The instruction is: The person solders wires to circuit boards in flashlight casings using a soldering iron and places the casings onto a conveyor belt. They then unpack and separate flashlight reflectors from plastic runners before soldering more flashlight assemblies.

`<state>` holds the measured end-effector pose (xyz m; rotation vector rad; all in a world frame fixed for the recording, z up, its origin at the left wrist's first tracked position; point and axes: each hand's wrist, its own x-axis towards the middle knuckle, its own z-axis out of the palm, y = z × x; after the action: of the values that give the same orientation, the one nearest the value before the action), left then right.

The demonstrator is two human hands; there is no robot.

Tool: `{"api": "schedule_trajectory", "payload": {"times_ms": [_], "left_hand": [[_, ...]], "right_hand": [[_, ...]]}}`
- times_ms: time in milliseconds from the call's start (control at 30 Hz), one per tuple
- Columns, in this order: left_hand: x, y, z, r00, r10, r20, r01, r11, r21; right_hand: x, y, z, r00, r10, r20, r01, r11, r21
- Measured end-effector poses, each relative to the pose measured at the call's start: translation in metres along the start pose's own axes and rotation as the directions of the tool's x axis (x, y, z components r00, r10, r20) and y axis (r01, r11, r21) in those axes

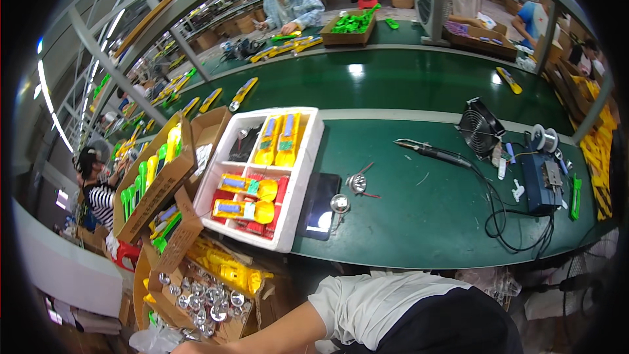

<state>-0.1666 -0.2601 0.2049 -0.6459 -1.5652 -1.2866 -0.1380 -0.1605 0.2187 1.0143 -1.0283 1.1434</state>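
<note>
My left forearm reaches to the lower left, and only a sliver of my left hand shows at the bottom edge, its fingers cut off. It is nearest to a cardboard box holding several shiny lamp reflectors and yellow plastic parts. My right hand is out of the picture. On the bench, two reflectors with wires, one upper and one lower, lie by a dark tablet-like device. A white foam tray beside it holds yellow flashlight housings, red strips and dark wires in its compartments.
A soldering iron, black fan, solder spool and blue soldering station occupy the bench's right. Cardboard boxes of green and yellow parts stand left. Beyond runs a green conveyor with flashlights; people work behind it.
</note>
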Motion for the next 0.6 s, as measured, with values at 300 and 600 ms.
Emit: {"api": "schedule_trajectory", "payload": {"times_ms": [300,600], "left_hand": [[-0.071,-0.029,0.083,0.777,-0.408,0.48,0.582,0.755,-0.301],[-0.075,-0.073,-0.002,0.549,-0.756,0.355,0.825,0.559,-0.085]], "right_hand": [[-0.027,-0.025,-0.053,0.664,0.731,0.16,-0.704,0.683,-0.194],[-0.084,0.019,-0.055,0.24,0.966,-0.095,-0.929,0.2,-0.311]]}}
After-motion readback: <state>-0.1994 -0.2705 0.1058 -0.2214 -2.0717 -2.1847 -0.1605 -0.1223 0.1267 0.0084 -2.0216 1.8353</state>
